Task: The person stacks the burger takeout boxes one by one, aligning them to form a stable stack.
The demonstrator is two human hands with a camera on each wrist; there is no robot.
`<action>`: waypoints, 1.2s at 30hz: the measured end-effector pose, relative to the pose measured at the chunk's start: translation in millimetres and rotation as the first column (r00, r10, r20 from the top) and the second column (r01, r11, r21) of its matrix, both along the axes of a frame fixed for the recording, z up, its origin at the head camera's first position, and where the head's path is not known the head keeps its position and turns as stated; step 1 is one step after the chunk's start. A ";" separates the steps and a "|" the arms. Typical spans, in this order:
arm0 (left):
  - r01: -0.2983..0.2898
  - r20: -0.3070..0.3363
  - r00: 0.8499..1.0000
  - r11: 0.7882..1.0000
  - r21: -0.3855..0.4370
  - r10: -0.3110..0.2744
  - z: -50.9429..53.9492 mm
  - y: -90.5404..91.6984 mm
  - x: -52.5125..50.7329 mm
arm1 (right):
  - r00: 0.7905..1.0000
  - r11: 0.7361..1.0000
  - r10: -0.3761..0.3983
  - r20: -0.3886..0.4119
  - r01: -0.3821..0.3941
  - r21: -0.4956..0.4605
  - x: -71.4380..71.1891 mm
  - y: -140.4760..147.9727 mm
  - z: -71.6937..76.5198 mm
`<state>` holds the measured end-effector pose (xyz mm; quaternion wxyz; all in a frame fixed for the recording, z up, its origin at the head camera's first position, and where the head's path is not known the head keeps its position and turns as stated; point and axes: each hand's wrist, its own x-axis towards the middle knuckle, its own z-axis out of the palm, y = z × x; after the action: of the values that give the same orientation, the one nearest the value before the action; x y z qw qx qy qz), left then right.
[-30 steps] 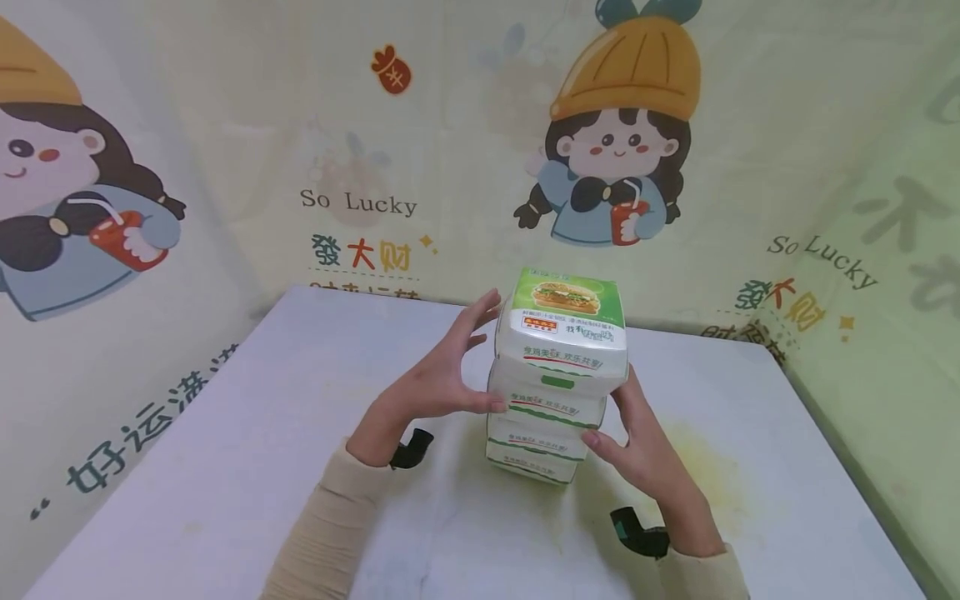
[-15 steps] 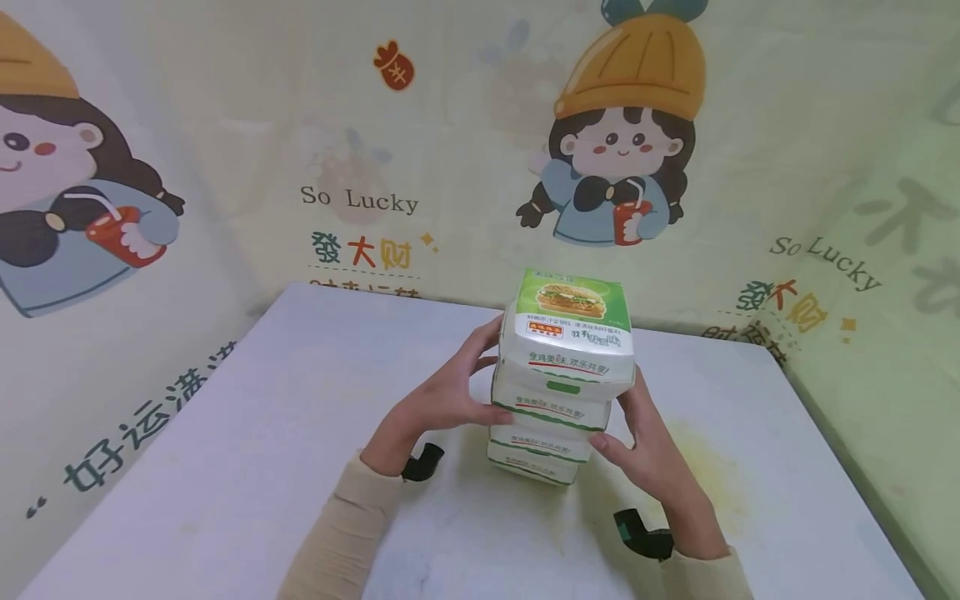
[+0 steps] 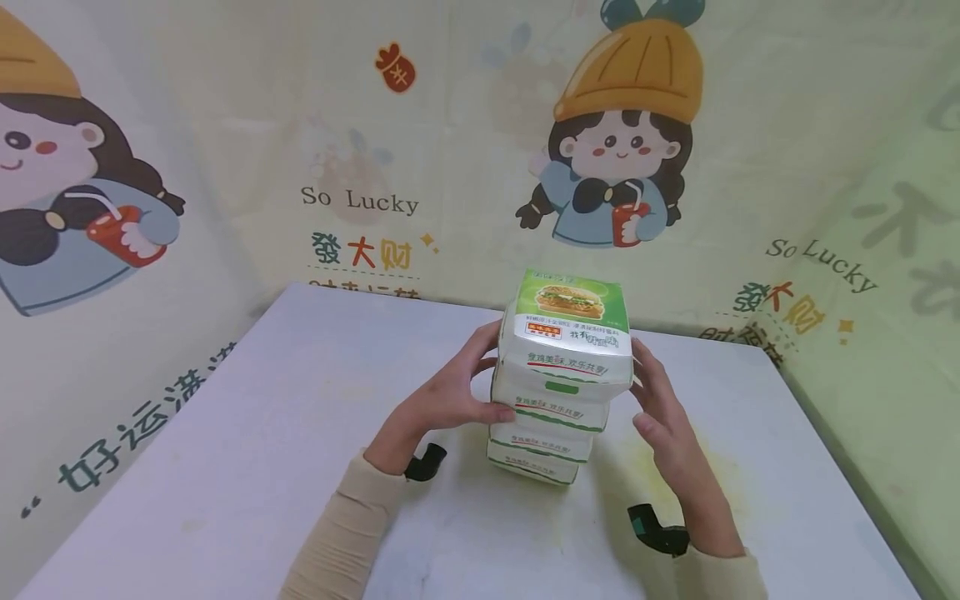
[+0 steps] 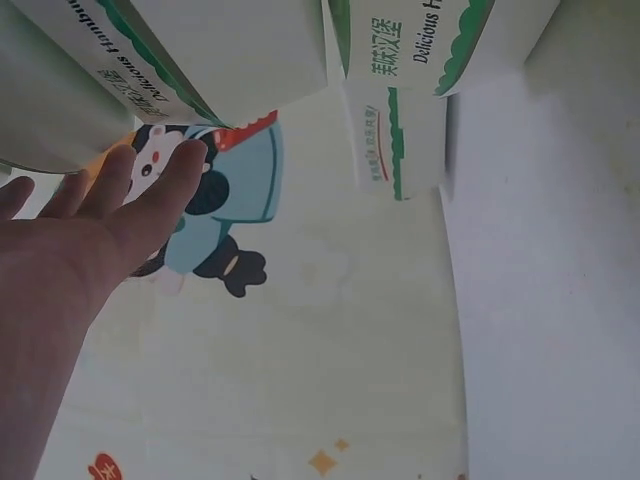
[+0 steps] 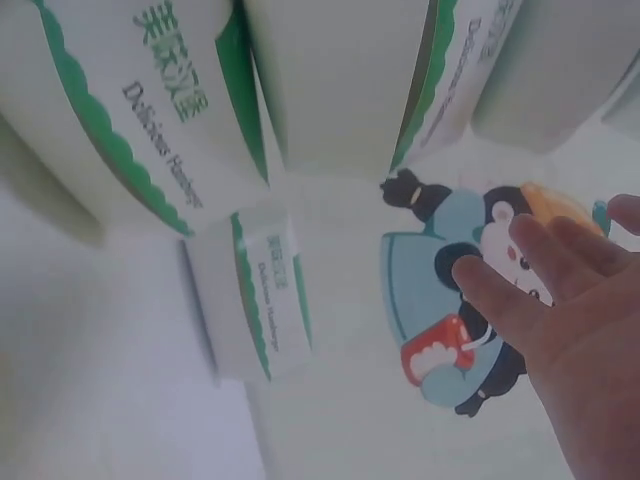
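A stack of white-and-green hamburger boxes (image 3: 558, 412) stands on the table, the upper ones jutting out unevenly. Its top box (image 3: 573, 300) carries a burger picture. My left hand (image 3: 446, 396) is at the stack's left side, thumb against the front and the other fingers partly hidden behind; in the left wrist view its fingers (image 4: 160, 205) look extended. Beside the right side is my right hand (image 3: 678, 437), thumb free of the boxes. The right wrist view shows its fingers (image 5: 510, 300) spread, with nothing in them. Whether its fingertips touch the top box, I cannot tell.
Both wrist views show another hamburger box (image 5: 265, 300) behind the stack, hidden in the head view. The white table (image 3: 337, 358) ends at a printed cloth backdrop (image 3: 465, 167). Black camera mounts (image 3: 427, 462) sit at both wrists.
My left hand has moved in to the stack, its fingers going behind the side. My right hand has drawn away to the right, its thumb leaving the front. The stack looks nearly still.
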<state>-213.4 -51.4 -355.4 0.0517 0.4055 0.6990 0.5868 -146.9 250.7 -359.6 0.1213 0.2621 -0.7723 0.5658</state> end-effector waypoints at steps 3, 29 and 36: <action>-0.007 -0.004 1.000 1.000 0.004 0.007 -1.0 0.4 -0.8 | 0.999 0.998 -0.048 -0.004 0.048 0.037 -5.3 6.7 0.4; -0.022 0.011 1.000 0.999 0.046 0.022 -15.1 -12.0 4.9 | 0.905 0.900 -0.353 0.238 0.259 0.351 -94.2 19.3 -48.3; -0.027 -0.018 0.999 0.999 0.037 0.028 -10.6 -10.6 2.8 | 0.967 0.940 -0.227 0.117 0.186 0.286 -110.8 17.6 -52.6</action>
<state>-210.6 -62.0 -366.0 0.0297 0.4023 0.6941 0.5962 -257.7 268.3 -412.1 0.0849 0.1508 -0.8730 0.4560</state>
